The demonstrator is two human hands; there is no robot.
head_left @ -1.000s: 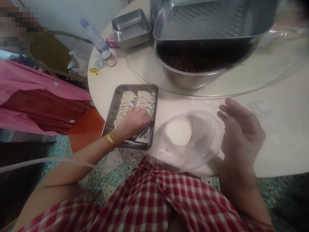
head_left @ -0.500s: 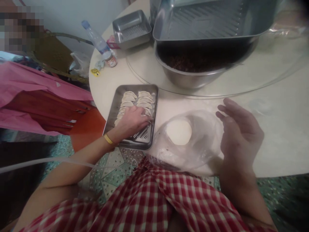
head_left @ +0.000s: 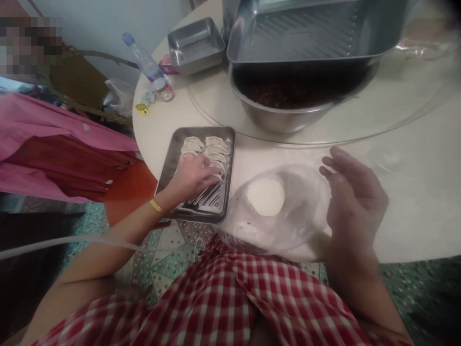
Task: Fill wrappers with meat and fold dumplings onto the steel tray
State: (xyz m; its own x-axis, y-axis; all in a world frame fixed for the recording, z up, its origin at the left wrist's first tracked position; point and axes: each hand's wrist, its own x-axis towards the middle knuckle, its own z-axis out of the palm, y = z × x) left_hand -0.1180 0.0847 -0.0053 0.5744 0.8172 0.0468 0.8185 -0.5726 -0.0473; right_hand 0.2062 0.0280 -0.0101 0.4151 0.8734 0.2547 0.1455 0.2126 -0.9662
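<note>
My left hand (head_left: 195,175) is over a metal tray (head_left: 230,202) that holds two columns of pale folded dumplings (head_left: 216,150). Its fingers are apart, with the tips beside the lowest dumpling of the right column; part of the left column is hidden beneath the hand. My right hand (head_left: 356,202) hovers at the right with fingers loosely bent and nothing in them. Between the hands, a round white dough wrapper (head_left: 266,197) lies flat on a clear plastic bag (head_left: 306,211) at the table's near edge.
Behind, a steel bowl (head_left: 288,120) of dark filling stands on a glass turntable (head_left: 216,108), with a large metal tray (head_left: 306,33) over it. A smaller tray (head_left: 196,45), a plastic bottle (head_left: 142,57) and a small jar (head_left: 163,90) are at the back left.
My left hand has drawn slightly left and its fingers have spread, showing more of the right column's lowest dumpling. The right hand has hardly moved.
</note>
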